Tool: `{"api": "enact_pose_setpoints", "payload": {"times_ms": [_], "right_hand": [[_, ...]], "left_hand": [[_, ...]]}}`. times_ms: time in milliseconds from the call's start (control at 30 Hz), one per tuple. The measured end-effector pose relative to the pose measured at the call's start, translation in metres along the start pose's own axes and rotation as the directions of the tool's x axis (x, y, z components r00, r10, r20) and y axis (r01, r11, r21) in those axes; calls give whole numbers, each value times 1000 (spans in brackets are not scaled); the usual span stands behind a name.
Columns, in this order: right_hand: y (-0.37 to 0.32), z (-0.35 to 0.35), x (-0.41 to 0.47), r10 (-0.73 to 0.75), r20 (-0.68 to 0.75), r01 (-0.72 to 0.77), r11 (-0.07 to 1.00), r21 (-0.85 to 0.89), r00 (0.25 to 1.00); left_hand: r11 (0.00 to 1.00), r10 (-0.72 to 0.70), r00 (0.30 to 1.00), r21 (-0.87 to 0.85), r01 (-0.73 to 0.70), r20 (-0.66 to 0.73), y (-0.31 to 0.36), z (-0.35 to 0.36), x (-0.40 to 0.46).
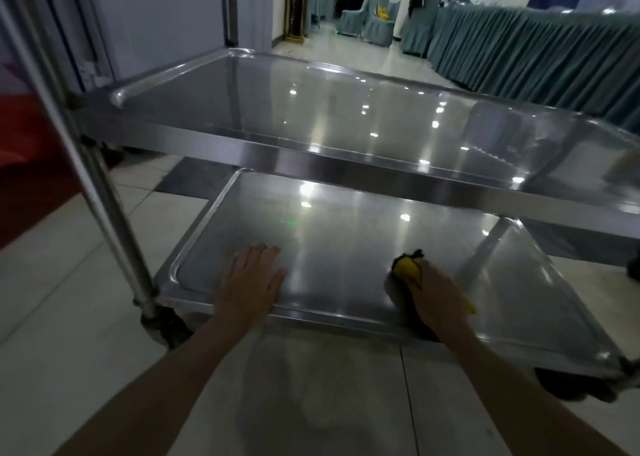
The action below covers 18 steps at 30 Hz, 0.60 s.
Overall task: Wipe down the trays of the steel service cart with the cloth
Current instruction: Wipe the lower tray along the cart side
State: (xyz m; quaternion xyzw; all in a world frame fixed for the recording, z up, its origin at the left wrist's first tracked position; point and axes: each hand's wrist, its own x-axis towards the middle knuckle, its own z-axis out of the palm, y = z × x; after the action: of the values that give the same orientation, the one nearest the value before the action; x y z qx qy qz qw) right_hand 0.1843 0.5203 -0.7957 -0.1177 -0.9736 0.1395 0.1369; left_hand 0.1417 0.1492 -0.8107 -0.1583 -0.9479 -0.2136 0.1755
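Note:
The steel service cart shows two trays: an upper tray (242, 150) and a lower tray (346, 241) close to the floor. My left hand (251, 282) rests flat, fingers straight, on the near left part of the lower tray. My right hand (438, 294) grips a bunched yellow and black cloth (408, 268) and presses it on the lower tray's near middle-right. Part of the cloth is hidden under my hand.
A steel upright post (104, 192) of the cart stands at the left, with a caster (166, 327) below it. The floor is pale tile (62, 317). Teal-skirted tables (540, 47) line the right, covered chairs (374, 19) stand far back.

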Motion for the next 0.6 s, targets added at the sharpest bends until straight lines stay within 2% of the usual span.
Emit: {"api": "enact_pose_setpoints", "payload": {"times_ms": [200, 333, 467, 533, 600], "right_hand": [[-138, 41, -4, -214, 67, 214, 977, -4, 975], [-209, 65, -22, -375, 117, 375, 927, 20, 920], [-219, 68, -25, -462, 175, 462, 886, 43, 869], [-204, 60, -21, -443, 206, 444, 895, 44, 873], [-181, 48, -18, -396, 205, 396, 917, 42, 895]], "left_hand": [[993, 1, 996, -113, -12, -92, -2, -16, -8], [981, -53, 988, -193, 24, -145, -15, -44, -23], [993, -3, 988, -117, -15, -152, -43, -71, -39], [991, -80, 980, -119, 59, -180, -50, -87, -47], [966, -226, 958, -171, 195, -179, -54, -102, -55]]}}
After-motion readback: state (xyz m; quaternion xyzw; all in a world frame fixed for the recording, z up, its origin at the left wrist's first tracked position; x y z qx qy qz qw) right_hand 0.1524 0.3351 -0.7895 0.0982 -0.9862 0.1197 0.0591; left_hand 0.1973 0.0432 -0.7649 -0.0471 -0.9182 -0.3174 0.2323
